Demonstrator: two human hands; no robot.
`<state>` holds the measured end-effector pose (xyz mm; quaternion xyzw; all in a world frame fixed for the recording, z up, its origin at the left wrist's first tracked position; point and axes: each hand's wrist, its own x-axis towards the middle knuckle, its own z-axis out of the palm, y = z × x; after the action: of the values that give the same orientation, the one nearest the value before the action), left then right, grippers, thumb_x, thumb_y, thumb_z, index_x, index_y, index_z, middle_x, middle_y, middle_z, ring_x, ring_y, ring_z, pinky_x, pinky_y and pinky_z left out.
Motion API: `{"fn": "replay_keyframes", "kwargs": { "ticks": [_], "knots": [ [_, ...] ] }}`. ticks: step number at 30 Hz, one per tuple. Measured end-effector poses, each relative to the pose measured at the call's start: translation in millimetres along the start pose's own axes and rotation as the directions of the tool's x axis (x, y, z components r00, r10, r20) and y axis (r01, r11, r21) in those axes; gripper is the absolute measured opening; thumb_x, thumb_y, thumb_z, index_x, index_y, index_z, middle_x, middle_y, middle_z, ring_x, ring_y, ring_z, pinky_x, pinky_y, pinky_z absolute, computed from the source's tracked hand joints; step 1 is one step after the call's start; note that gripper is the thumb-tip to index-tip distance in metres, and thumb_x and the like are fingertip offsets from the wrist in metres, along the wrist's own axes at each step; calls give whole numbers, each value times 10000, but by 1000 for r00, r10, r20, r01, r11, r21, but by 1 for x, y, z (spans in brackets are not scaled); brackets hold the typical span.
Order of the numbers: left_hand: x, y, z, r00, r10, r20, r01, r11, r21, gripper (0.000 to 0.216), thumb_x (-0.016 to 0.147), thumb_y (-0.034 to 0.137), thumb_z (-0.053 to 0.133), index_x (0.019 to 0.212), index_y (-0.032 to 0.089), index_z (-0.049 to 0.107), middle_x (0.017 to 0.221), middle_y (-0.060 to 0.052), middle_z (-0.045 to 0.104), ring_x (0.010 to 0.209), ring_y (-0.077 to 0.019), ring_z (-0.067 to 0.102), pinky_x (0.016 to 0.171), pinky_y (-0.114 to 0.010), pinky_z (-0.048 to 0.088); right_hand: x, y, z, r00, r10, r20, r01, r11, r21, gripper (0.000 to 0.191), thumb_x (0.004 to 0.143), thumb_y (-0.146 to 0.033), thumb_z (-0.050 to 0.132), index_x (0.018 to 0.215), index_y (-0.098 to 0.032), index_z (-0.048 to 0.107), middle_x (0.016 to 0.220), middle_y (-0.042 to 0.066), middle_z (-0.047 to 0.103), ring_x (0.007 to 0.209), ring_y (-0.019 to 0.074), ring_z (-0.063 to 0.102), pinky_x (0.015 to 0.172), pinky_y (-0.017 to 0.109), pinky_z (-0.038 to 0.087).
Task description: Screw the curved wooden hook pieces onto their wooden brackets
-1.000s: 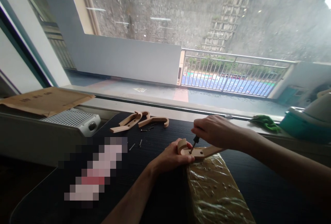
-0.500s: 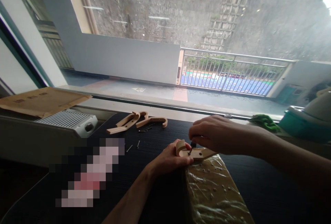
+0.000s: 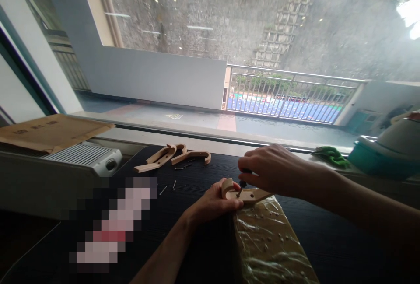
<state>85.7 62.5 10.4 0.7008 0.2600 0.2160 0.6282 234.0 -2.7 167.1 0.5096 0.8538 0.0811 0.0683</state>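
My left hand (image 3: 215, 197) is closed round the curled end of a pale wooden hook (image 3: 246, 195), which lies on the far end of a block wrapped in clear plastic (image 3: 269, 240). Above it, my right hand (image 3: 262, 168) grips a screwdriver (image 3: 242, 184) by its dark handle, mostly hidden in the fingers. The shaft slants down to one hole in the hook; a second hole beside it stays bare. Whether a screw sits under the tip is too small to tell.
More wooden hooks (image 3: 160, 158) lie at the table's back, with several loose screws (image 3: 163, 190) nearby. A blurred-out patch (image 3: 121, 218) covers something on the left. A brown envelope (image 3: 55, 131) rests on a white appliance (image 3: 88, 157). Far right are a green cloth (image 3: 331, 156) and a teal tub (image 3: 369, 157).
The whole view has shifted slightly. Both hands keep their grip, and the screwdriver stays at the same hole of the wooden hook.
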Motion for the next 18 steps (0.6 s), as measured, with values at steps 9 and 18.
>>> {"fn": "replay_keyframes", "kwargs": {
  "ticks": [9, 18],
  "knots": [
    [1, -2, -1, 1000, -6, -14, 7, 999, 54, 340, 679, 298, 684, 977, 170, 581, 854, -8, 552, 769, -148, 508, 687, -256, 402, 8, 6, 11, 996, -87, 25, 86, 996, 36, 234, 886, -162, 431, 717, -153, 594, 652, 11, 578, 537, 86, 415, 509, 236, 256],
    [2, -5, -2, 1000, 15, -18, -13, 995, 94, 354, 685, 321, 682, 993, 182, 578, 925, -9, 549, 812, -150, 517, 723, -251, 405, 8, 16, 24, 986, 166, -34, -165, 986, 37, 366, 913, -321, 339, 725, -173, 615, 619, 24, 607, 503, 110, 448, 481, 260, 226]
  ]
}}
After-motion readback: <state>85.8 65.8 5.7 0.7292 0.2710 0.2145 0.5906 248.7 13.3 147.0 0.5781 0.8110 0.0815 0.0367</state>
